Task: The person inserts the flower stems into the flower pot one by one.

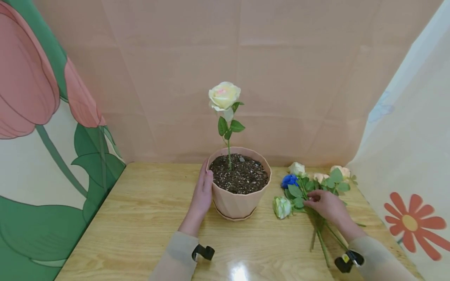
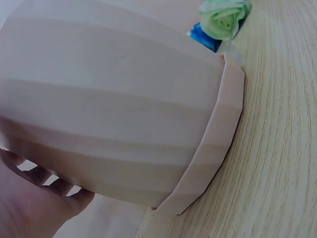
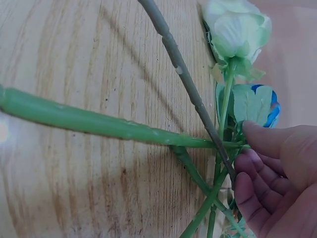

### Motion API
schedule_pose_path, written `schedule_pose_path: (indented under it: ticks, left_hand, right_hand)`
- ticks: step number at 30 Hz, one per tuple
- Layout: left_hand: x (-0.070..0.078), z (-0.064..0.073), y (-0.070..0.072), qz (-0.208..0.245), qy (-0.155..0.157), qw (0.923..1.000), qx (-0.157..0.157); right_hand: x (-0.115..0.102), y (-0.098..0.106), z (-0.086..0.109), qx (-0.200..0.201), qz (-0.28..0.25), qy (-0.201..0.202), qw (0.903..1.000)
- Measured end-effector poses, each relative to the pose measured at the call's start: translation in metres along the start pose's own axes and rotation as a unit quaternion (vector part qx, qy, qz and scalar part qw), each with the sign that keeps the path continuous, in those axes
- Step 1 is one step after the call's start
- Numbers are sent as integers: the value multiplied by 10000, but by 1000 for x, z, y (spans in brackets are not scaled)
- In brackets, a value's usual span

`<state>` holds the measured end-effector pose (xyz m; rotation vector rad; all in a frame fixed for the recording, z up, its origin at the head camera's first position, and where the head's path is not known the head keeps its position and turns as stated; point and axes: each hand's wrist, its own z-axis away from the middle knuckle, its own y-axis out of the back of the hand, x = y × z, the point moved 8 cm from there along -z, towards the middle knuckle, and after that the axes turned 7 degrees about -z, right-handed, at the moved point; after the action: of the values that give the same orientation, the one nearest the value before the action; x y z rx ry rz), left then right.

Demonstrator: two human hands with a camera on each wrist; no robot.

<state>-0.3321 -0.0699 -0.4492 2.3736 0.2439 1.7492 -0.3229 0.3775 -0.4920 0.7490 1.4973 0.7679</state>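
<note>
A cream-white rose with green leaves stands upright in the dark soil of a pink faceted flowerpot. My left hand rests against the pot's left side, fingers along the wall below the rim; the left wrist view shows this hand beside the pot. On the right, my right hand is over a pile of loose roses. Its thumb and fingers pinch a green rose stem where several stems cross. Leaves hide which bloom that stem carries. A brownish stem passes by the fingertips.
Around the right hand lie a blue rose, a pale green rose, a white rose and peach roses. The pot sits in a matching saucer on the wooden table. A pink cloth hangs behind.
</note>
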Motion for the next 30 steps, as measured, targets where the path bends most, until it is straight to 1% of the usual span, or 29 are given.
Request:
schedule_pose_path:
  ticks: [10,17,24,27,30]
  left_hand:
    - [0,1,0,21,51,10000,19]
    - [0,1,0,-17,71,10000,48]
    - [-3,0,0,-35,59,10000,52]
    - [-2,0,0,-24,48,10000,46]
    - [-2,-1,0,-9,28,10000,45]
  right_hand:
    - [-2,0,3,-136,43,8,9999]
    - [-3,-3,2,-374,160,-31,9992]
    - [-3,-2,2,-352,383,112,9986]
    - [-4,0,4,-352,348,107,9987]
    - [-5,3,6,-380,159,36,9991]
